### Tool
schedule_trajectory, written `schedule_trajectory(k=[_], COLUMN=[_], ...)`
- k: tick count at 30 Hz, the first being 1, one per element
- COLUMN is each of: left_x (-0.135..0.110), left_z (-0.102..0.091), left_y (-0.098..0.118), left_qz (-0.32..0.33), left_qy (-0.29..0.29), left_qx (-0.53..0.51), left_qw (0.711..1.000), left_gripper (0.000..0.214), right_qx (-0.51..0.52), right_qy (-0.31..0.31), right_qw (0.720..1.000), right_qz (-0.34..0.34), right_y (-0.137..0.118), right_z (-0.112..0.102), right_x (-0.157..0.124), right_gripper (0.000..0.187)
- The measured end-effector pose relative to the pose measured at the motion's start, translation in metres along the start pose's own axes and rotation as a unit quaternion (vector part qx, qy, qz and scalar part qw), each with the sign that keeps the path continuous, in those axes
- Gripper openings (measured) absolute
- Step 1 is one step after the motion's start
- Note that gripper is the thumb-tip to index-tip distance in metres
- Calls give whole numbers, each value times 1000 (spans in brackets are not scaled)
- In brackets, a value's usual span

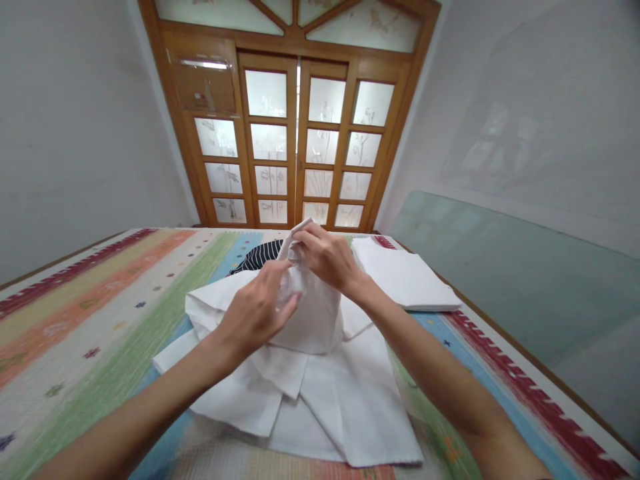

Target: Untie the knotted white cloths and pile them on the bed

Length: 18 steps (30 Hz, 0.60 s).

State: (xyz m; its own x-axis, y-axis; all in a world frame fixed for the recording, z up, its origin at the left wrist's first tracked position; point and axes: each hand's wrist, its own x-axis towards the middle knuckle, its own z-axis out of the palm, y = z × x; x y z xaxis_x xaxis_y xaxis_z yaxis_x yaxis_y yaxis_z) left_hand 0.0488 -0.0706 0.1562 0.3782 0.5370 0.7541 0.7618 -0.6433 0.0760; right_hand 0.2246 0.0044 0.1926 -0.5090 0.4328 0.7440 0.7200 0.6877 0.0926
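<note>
A large piece of white cloth (345, 393) lies in loose, overlapping folds in front of me, with pointed flaps spread toward me. Part of it is raised into an upright bunch in the middle. My right hand (325, 257) pinches the top edge of that raised part, fingers and thumb closed on the fabric. Lower and to the left, my left hand (257, 303) curls around the side of the same bunch, its thumb lying toward the right across the cloth. The left fingertips are partly hidden in the fabric.
A flat, folded white stack (405, 273) lies at the back right. Behind the raised cloth, a black fabric with white stripes (260, 255) shows. Everything lies on a striped, multicoloured mat (120, 327). A pale green panel (500, 260) borders the right; wooden glazed doors (295, 133) stand beyond.
</note>
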Motion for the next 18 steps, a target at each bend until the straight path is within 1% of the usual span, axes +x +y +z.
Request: schedule_trajectory(k=[1, 3, 5, 6, 7, 8, 9, 10, 11, 13, 14, 15, 16, 18], left_x=[2, 5, 7, 7, 8, 9, 11, 13, 16, 23, 26, 31, 35, 44], left_z=[6, 16, 21, 22, 23, 23, 23, 22, 22, 21, 20, 20, 21, 22], left_y=[-6, -20, -32, -36, -40, -43, -46, -48, -50, -53, -54, -56, -56, -57], left_qz=[-44, -102, -121, -124, -127, -134, -142, -151, -162, -192, -209, -223, -234, -233], left_qy=[-21, -99, -188, -215, -224, -215, -193, -165, -135, -76, -49, -24, -1, 35], left_qx=[1, 1, 8, 12, 15, 17, 18, 15, 11, 5, 2, 1, 0, 1], left_qw=[999, 990, 975, 969, 966, 967, 971, 975, 977, 978, 977, 974, 972, 972], left_gripper=[39, 32, 19, 12, 10, 11, 13, 15, 16, 18, 18, 16, 15, 13], right_qx=[3, 5, -1, -4, -4, -5, -7, -14, -29, -58, -61, -47, -23, 39], right_qy=[10, 38, 53, 45, 26, -1, -33, -65, -95, -159, -190, -217, -235, -253], right_qw=[1000, 999, 998, 998, 997, 994, 988, 982, 978, 968, 965, 963, 962, 960], right_qz=[-8, -10, -19, -39, -72, -111, -148, -177, -186, -184, -171, -154, -137, -114], right_y=[2, 7, 7, 5, 1, -4, -11, -19, -26, -40, -46, -51, -55, -62], right_z=[-1, -2, -4, -5, -4, -2, 1, 7, 14, 32, 41, 51, 59, 71], right_x=[-2, -9, -17, -21, -27, -32, -38, -45, -52, -66, -73, -78, -82, -86], right_gripper=[22, 22, 22, 22, 21, 21, 22, 22, 22, 20, 17, 11, 14, 41])
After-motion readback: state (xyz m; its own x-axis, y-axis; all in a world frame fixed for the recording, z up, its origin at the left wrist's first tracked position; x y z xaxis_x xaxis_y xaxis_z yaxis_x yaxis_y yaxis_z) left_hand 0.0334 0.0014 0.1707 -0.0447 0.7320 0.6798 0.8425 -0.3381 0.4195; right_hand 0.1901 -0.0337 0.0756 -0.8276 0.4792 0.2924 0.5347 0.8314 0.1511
